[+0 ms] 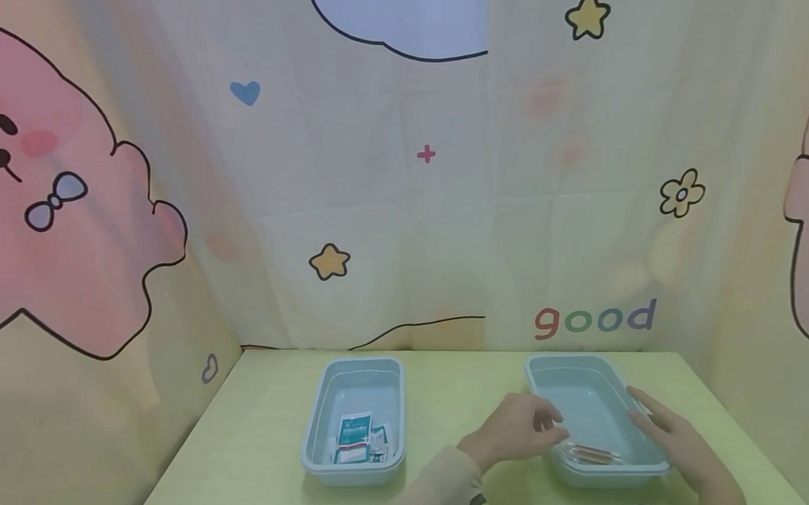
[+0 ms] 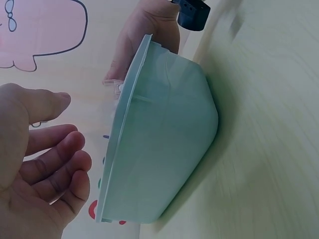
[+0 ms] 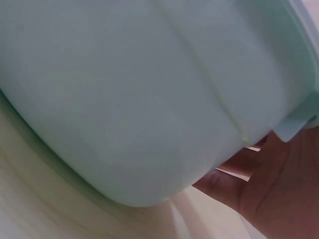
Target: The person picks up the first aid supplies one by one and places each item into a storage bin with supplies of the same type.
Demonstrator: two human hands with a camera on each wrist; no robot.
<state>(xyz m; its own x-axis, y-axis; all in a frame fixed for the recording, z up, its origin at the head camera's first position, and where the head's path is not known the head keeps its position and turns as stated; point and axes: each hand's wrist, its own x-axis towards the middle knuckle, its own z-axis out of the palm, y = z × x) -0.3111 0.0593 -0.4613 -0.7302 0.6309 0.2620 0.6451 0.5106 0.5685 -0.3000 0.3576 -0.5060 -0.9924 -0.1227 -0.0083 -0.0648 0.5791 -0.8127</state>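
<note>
On the right of the table, a pale blue plastic basin (image 1: 579, 365) holds long brown-and-white sticks in clear wrappers (image 1: 594, 455), perhaps packs of cotton swabs, at its near end. My left hand (image 1: 515, 434) hovers at the basin's left rim; its loosely curled fingers hold nothing, and its fingertips come close to the wrappers. In the left wrist view, thumb and fingers (image 2: 75, 144) stand apart beside the basin wall (image 2: 159, 134). On the right rim, my right hand (image 1: 684, 445) grips the basin. The right wrist view shows its fingers (image 3: 229, 186) partly hidden behind the wall.
A second pale blue basin (image 1: 355, 371) stands left of centre, with several teal-and-white packets (image 1: 354, 431) inside. Both basins stand on a pale yellow-green table (image 1: 466, 383). Behind and at the sides hangs a printed cloth curtain (image 1: 381, 169).
</note>
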